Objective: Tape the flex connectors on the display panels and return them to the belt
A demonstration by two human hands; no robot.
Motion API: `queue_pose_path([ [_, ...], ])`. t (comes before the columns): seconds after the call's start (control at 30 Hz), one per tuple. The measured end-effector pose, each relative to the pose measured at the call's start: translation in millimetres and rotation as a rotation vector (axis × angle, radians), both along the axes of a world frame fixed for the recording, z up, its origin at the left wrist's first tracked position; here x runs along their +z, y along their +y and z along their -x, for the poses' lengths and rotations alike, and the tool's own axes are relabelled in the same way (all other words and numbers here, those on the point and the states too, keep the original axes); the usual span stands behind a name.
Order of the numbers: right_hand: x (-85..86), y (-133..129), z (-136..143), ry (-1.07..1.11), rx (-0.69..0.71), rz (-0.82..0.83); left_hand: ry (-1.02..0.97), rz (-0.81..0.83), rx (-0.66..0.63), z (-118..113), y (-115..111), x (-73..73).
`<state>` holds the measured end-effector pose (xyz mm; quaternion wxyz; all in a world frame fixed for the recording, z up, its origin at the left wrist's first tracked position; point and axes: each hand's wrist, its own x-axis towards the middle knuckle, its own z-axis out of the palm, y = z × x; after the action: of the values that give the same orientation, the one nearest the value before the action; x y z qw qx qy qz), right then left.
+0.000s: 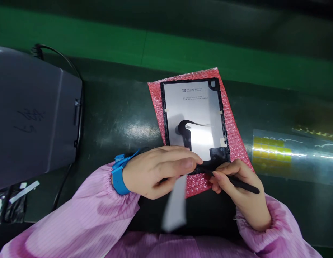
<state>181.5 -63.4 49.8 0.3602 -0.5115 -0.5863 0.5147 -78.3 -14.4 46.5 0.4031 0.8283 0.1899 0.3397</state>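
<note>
Fingers pinched firmly round a slim black tool (243, 185), that's the right hand (243, 173)! The left hand (155, 170) curls, fingers nearly together; can't tell if they grip the blurred white strip (175, 209). Below, the tablet screen assembly (195, 111) lies on pink bubble wrap (238, 143).

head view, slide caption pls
Right hand holding a slim black tool at an open tablet on pink bubble wrap, left hand alongside

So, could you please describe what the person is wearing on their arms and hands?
Both arms have loose pink sleeves with fine stripes, gathered at the cuffs. The left hand has a bright blue band at its wrist; the right hand is bare.
</note>
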Motion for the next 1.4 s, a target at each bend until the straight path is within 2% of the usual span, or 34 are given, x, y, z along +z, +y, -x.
queue_pose_path([
  [0.13, 0.3, -1, -1, -0.054, -0.02, -0.071, 0.063, -0.076, 0.017, -4, -1, -1.0],
  [0.3, -0.1, -5, -7, 0.097, -0.245, -0.237, -0.012, 0.011, 0.017, -8, -3, -2.6],
  [0.47, 10.8, 1, -7, 0.171, -0.141, -0.362, -0.119, 0.086, 0.039, -13, -9, 2.5],
  [0.6, 31.3, 14, 7, 0.158, -0.03, -0.306, -0.129, 0.122, 0.014, -15, -14, 4.2],
  [0.7, 46.9, 24, 18, 0.14, -0.015, -0.268, -0.123, 0.099, 0.013, -14, -15, 4.4],
  [0.8, 60.0, 34, 18, 0.156, -0.103, -0.326, -0.001, 0.007, 0.123, -10, -13, 5.1],
  [0.9, 67.7, 47, 12, 0.213, -0.219, -0.39, 0.327, -0.164, 0.269, -6, -10, 3.0],
  [0.97, 66.7, 55, 9, 0.171, -0.198, -0.328, 0.543, -0.28, 0.321, -4, -8, -0.7],
  [1.07, 55.8, 65, 14, 0.061, -0.038, -0.17, 0.7, -0.39, 0.376, -3, -6, -6.7],
  [1.23, 40.0, 78, 39, -0.027, 0.161, -0.101, 0.75, -0.462, 0.432, -4, -7, -9.9],
  [1.4, 32.1, 96, 58, -0.115, 0.226, -0.146, 0.776, -0.484, 0.426, -5, -10, -9.2],
])
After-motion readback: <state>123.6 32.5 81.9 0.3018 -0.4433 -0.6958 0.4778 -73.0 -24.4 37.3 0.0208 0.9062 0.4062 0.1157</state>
